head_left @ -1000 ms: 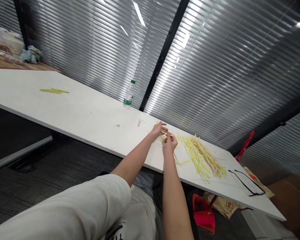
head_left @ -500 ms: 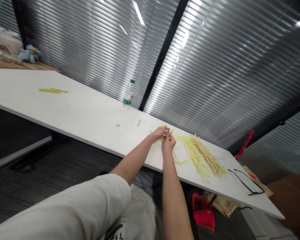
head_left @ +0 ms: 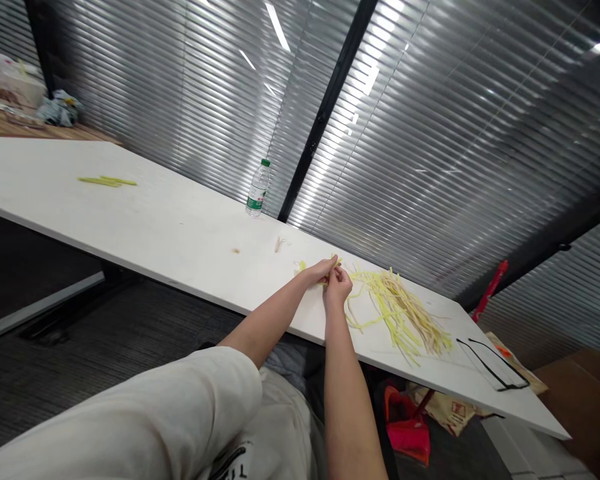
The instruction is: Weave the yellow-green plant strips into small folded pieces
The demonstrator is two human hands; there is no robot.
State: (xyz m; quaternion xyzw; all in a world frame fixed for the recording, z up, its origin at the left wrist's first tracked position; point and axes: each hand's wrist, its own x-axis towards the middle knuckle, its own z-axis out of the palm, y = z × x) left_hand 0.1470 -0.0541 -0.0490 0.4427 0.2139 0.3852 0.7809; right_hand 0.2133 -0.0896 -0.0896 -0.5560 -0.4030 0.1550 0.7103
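My left hand and my right hand meet above the white table, fingers pinched close together. Between them is a thin, bendable yellow strand, like a pipe cleaner. Its tips poke out above the fingers; the rest is hidden by my hands. Just left of my hands lies a small yellow piece. To the right spreads a loose pile of yellow and cream strands, some of them bent and reaching toward my right wrist.
A green-capped water bottle stands by the blinds. Several straight yellow strands lie far left. A small pale piece is near the bottle. Black-framed glasses rest near the table's right end. A red bag sits below.
My left fingers have closed in and turned around the strand. Less of the yellow now shows between my hands. The pile and bottle have stayed put.
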